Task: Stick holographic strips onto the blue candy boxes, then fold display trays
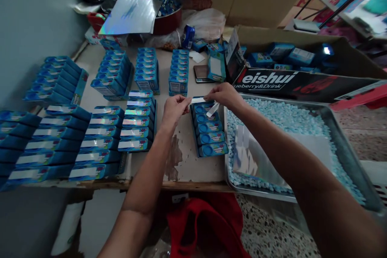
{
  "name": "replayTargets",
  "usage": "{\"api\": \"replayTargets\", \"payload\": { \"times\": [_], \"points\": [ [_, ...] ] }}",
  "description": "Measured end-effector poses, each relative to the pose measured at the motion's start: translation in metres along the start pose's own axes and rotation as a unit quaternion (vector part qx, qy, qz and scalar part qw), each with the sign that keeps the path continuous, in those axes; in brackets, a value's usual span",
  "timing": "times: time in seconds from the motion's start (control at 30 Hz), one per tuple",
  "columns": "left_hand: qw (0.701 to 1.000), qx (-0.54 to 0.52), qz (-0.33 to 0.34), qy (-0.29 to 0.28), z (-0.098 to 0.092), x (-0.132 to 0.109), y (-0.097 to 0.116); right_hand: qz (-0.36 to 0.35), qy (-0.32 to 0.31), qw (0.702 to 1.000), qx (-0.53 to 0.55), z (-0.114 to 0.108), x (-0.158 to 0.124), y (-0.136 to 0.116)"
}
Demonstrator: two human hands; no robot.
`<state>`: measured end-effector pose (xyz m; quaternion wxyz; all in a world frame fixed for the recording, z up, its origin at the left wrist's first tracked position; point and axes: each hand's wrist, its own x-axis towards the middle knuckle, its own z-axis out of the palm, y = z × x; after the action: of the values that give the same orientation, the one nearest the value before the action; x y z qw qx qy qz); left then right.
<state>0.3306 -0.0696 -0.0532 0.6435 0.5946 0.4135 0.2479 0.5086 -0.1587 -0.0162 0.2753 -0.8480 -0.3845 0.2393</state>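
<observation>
My left hand [174, 109] pinches one end of a thin white sticker strip [198, 100]. My right hand [224, 94] pinches the other end, and a white backing strip [213, 109] hangs down from its fingers. Both hands hover over the far end of a short row of small blue boxes [209, 131] lying on the worn table top [184, 157]. To the left lie rows of blue boxes with shiny labels [136, 121] on top.
A metal tray [341, 137] of pale blue tablets with a clear bag [256, 157] sits at right. More stacked blue boxes [115, 72] line the back and left. A black carton [296, 82], red bowl [167, 20], foil sheet [130, 16] and phone [200, 73] stand behind.
</observation>
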Motion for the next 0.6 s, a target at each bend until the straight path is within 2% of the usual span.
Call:
{"api": "replayTargets", "payload": {
  "times": [0.2,0.33,0.47,0.6],
  "points": [
    [1.0,-0.013,-0.001,0.003,0.0,0.004,-0.006,0.005,-0.006,1.0,-0.003,0.002,0.002,-0.001],
    [1.0,-0.029,-0.004,-0.008,0.001,0.008,-0.009,0.001,0.009,0.998,-0.055,0.0,0.001,-0.004],
    [0.989,-0.105,-0.099,-0.036,0.005,0.012,-0.013,0.016,0.023,0.994,-0.107,-0.005,0.005,-0.001],
    [0.973,-0.153,-0.171,-0.033,0.016,0.012,-0.025,0.043,-0.012,0.998,-0.039,-0.008,0.012,0.008]
  ]
}}
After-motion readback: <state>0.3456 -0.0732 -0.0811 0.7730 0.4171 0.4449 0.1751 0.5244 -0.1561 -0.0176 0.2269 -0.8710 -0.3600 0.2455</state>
